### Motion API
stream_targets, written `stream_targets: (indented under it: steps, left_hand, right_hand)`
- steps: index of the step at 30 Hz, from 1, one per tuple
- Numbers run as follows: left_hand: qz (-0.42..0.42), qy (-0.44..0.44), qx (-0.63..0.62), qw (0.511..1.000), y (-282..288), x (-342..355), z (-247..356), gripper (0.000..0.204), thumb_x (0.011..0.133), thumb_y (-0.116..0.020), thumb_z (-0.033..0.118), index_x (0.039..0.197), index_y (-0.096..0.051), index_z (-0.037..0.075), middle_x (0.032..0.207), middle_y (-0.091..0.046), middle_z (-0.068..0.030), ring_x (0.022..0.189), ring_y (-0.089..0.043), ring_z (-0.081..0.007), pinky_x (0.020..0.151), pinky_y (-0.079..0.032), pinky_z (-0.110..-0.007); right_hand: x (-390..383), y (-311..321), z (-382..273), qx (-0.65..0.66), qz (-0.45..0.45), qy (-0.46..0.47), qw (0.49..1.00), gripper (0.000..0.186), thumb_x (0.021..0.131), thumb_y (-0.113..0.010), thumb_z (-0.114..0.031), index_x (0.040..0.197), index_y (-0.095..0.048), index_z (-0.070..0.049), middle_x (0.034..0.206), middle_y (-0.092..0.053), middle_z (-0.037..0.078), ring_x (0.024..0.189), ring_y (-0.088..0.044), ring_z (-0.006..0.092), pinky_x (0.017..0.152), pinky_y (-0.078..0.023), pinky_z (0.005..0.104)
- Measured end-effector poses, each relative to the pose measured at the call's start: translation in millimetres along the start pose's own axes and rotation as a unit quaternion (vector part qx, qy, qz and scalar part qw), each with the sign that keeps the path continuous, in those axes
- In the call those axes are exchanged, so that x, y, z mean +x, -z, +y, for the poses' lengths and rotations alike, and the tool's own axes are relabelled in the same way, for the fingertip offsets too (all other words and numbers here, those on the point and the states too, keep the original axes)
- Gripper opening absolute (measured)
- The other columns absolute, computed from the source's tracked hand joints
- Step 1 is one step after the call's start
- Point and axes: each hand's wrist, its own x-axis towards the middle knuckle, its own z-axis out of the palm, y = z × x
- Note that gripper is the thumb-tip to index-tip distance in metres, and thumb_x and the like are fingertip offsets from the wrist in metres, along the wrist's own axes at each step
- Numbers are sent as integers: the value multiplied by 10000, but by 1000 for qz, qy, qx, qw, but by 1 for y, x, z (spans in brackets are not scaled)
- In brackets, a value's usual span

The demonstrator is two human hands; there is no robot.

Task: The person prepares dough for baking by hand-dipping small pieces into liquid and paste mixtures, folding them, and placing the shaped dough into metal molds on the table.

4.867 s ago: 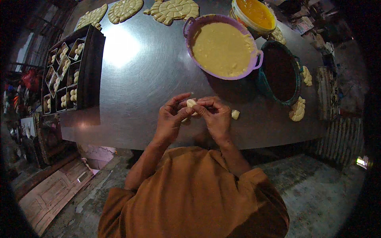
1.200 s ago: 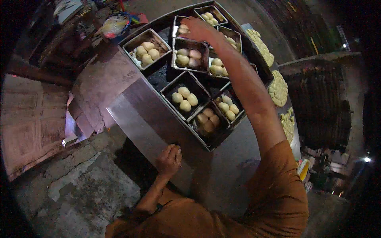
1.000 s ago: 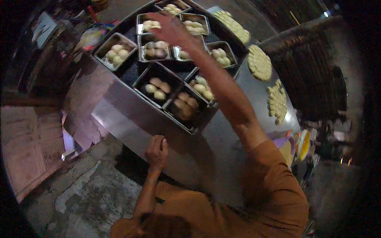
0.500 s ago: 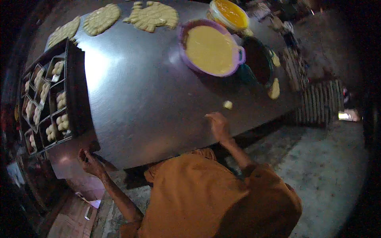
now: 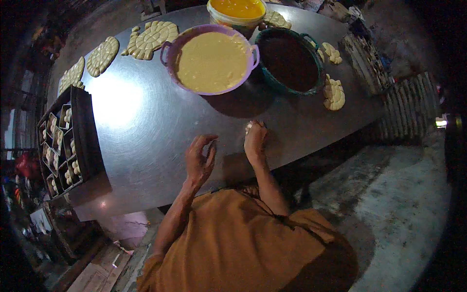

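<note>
My right hand [image 5: 256, 142] is closed around a small pale piece of dough [image 5: 249, 127], which shows at its thumb side just above the metal table [image 5: 151, 146]. To its left, my left hand [image 5: 200, 155] hovers over the table with fingers and thumb apart, holding nothing. Beyond both hands stands a purple two-handled basin [image 5: 213, 61] of thick yellowish batter. Beside it on the right, a green basin [image 5: 289, 61] holds something dark brown.
A dark tray [image 5: 86, 126] of small tins with dough balls sits at the left edge. Sheets of dough pieces [image 5: 152, 40] lie at the far left. Behind the basins is a white tub [image 5: 238, 19] of orange-yellow filling. More dough pieces [image 5: 334, 93] lie at the right.
My right hand has taken hold of the small dough piece that lay on the table. My left hand has moved from beside the tray to the table's middle. The view has shifted.
</note>
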Motion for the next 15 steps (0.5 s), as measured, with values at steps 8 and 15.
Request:
stream_targets:
  steps: [8,15]
  left_hand:
    - [-30,-27,-2,999,-41,36,35,146,901,-643,47,1039,-653,1,999,-694,-151,904,-684,-250,825,-521,-347]
    - [-26,-264,180,947,-47,52,95,160,849,-700,105,993,-669,43,928,-691,-132,800,-678,-275,676,-530,-355]
  right_hand:
    - [-3,48,-33,537,-156,-306,771,120,902,-583,-51,983,-667,-24,910,-632,68,816,-610,194,679,-515,331]
    - [-53,73,-73,725,-221,-179,628,278,978,-572,-322,1085,-549,-66,1092,-587,33,994,-561,142,817,-479,310]
